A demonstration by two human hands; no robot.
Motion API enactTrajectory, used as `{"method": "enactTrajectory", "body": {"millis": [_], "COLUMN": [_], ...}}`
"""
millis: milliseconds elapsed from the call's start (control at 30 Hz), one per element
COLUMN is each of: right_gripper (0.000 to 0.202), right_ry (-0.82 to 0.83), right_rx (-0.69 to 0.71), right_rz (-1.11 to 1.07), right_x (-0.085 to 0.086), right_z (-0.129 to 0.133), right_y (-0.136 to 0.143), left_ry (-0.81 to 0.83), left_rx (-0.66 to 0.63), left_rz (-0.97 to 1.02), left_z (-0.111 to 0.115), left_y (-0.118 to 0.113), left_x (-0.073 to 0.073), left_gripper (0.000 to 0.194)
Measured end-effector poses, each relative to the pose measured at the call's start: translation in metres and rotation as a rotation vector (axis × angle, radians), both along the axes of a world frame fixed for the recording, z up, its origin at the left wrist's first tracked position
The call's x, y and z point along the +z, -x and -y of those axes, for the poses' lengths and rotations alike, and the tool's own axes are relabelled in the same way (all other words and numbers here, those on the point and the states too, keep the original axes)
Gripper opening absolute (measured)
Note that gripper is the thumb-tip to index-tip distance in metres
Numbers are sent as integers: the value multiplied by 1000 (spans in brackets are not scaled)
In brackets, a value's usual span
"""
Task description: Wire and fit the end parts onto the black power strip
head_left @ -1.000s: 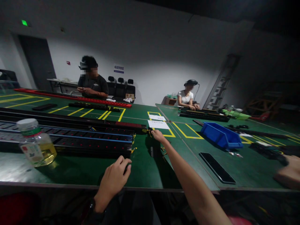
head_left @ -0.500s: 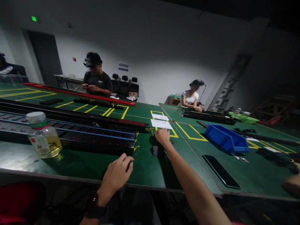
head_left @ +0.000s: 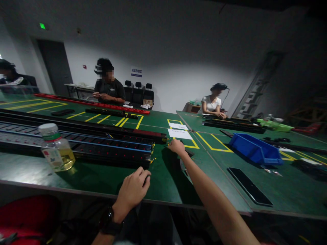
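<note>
My right hand [head_left: 176,147] reaches over the green table, fingers bent together beside the end of a long black rail [head_left: 143,134] and its yellow tip. Whatever is between those fingertips is hidden. Near the table's front edge rests my left hand [head_left: 135,186], its fingers curled; a dark spot shows by the thumb, too unclear to name. Ahead of it lie black strips with blue edges and red dots [head_left: 120,153], with yellow bits at their right end. A small grey part [head_left: 182,165] is partly covered by my right forearm.
A bottle of yellow liquid [head_left: 58,149] stands at left. To the right are a blue bin [head_left: 255,149] and a black phone-like slab [head_left: 249,186]. White paper labels [head_left: 180,133] lie ahead. Two people [head_left: 109,85] [head_left: 213,102] work across the table, near a red rail [head_left: 89,103].
My right hand has shifted slightly left relative to the table, closer to the rail's end. The grey part now appears farther right, against my forearm. The view has turned slightly left.
</note>
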State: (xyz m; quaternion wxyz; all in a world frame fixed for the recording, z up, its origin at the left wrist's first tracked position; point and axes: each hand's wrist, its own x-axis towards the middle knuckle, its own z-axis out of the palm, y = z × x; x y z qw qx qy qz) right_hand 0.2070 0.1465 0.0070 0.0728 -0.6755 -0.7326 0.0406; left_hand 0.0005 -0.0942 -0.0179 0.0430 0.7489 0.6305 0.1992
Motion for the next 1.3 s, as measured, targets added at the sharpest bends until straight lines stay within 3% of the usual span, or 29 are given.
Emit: {"method": "enactTrajectory", "body": {"millis": [167,367,500,633,1000,1300], "right_gripper": [28,24,24,22,19,20], "right_ry": [-47,-183,-147,-120,-133,-150], "right_rx": [27,33,35,40,52,50], "right_rz": [19,69,-6,-26,-90,-74], "right_x": [9,-7,-18,-23,-26,-26], "right_z": [21,43,47,48,54,55], "right_y": [-38,-87,-96,-93,-91,-90], "left_ry": [-12,-133,-261,-365,-327,-223], "left_rx": [-70,-285,-525,-687,-645,-511], "left_rz": [-93,-390,-565,-606,-588,-459], "left_z": [-2,-11,-24,-33,-49,-45], "left_y": [1,-9,-27,-41,-37,-30], "left_x": [4,15,21,20,17,30], "left_gripper": [22,13,9,15,16,17]}}
